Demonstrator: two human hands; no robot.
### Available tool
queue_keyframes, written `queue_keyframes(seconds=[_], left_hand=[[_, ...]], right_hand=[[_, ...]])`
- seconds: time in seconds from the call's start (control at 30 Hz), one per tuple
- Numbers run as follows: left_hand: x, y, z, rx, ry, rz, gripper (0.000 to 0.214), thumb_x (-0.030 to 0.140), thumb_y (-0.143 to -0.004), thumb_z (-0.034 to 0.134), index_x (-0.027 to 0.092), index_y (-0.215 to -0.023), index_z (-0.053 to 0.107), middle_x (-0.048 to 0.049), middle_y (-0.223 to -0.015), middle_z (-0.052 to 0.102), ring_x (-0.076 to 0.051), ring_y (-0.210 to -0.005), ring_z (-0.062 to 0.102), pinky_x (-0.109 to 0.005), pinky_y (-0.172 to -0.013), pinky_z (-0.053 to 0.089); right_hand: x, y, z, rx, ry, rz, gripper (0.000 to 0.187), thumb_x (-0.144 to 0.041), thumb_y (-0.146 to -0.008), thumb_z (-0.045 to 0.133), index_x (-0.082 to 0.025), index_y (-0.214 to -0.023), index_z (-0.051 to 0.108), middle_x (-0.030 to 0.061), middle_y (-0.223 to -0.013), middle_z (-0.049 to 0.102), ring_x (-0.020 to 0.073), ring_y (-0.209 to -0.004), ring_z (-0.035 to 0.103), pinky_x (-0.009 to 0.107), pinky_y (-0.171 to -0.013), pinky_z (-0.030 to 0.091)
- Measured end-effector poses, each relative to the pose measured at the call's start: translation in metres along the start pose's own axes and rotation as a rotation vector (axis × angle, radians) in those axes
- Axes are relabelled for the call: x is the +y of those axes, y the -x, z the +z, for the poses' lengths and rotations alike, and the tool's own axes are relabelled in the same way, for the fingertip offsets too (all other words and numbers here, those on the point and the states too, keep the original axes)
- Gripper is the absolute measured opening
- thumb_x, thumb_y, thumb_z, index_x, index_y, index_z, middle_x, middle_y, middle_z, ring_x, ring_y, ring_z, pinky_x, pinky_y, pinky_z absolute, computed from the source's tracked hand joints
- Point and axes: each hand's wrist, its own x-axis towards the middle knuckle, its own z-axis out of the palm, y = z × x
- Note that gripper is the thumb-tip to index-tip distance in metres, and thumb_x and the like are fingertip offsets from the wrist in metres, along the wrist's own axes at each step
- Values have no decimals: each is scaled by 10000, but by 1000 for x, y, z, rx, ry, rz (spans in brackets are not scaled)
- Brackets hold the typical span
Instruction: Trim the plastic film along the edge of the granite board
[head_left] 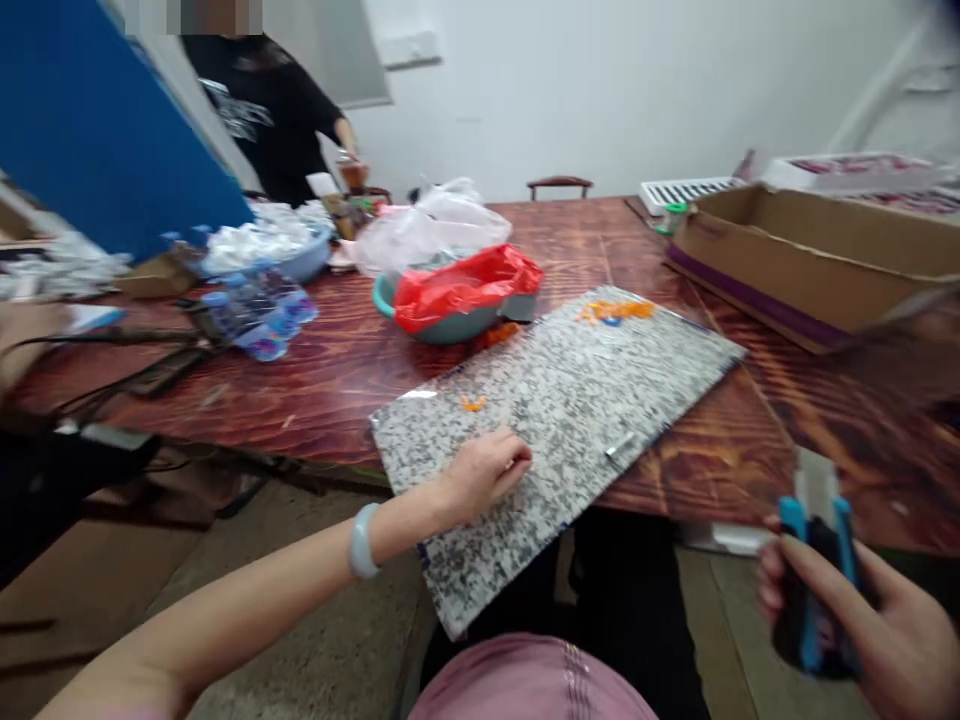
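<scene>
- My left hand [484, 470] curls over the speckled board [555, 425]; I can't tell whether it pinches anything.
- My right hand [896, 630] grips a blue-black tool [817, 600], right of the board.
- Orange pieces [634, 310] lie at the board's far end.
- I'd best keep my left hand clear of the tool.
- Blur hides the tool's exact kind.

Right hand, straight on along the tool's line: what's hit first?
Likely the box, past bare table. The right hand and tool are at an unclear height; if low, the table's near edge may come first.
</scene>
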Motion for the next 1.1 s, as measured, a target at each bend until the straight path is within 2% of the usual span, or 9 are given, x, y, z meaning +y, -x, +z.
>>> queue_keyframes(seconds=[0.07, 0.2, 0.33, 0.5, 0.83, 1.1], left_hand=[[10, -6, 3, -17, 26, 27, 160, 227, -878, 373, 165, -857, 519, -29, -810, 538, -115, -738, 498, -230, -675, 401], [25, -21, 17, -29, 50, 46, 152, 222, -867, 384, 166, -838, 523, -24, -796, 543, -114, -725, 505, -229, -655, 393], [28, -41, 33, -13, 71, 9, 116, 192, -831, 425, 164, -786, 528, -21, -772, 554, -119, -726, 515, -233, -666, 394], [27, -58, 50, -7, 92, -16, 103, 166, -792, 446, 163, -726, 524, -14, -724, 560, -121, -704, 519, -234, -655, 394], [30, -67, 65, 58, 105, -39, 94, 177, -783, 462, 167, -729, 538, -1, -701, 560, -115, -669, 518, -235, -628, 384], [32, -68, 68, 107, 115, -37, 98, 164, -797, 451, 164, -749, 536, -8, -731, 563, -117, -696, 516, -239, -649, 393]], right_hand=[[2, 7, -1, -24, -39, 44, 454, -479, -625, 708, -226, -984, 589, 48, -719, 592, 190, -538, 553, 271, -399, 447], [0, 11, 7, -72, -22, 9, 377, -472, -699, 660, -195, -937, 565, 24, -708, 571, 152, -548, 539, 227, -423, 443], [-4, 13, 15, -140, -7, -13, 348, -474, -749, 616, -181, -921, 539, 17, -691, 565, 135, -540, 537, 228, -470, 465], [-6, 14, 25, -179, 16, -32, 355, -476, -770, 590, -173, -943, 525, 15, -666, 568, 127, -527, 542, 205, -449, 454], [6, 14, 33, -224, -17, -29, 371, -471, -773, 588, -167, -975, 522, 13, -682, 565, 129, -539, 544, 226, -483, 478], [14, 10, 35, -250, -24, -38, 344, -449, -788, 577, -160, -969, 527, 17, -690, 566, 130, -546, 546, 233, -501, 473]])
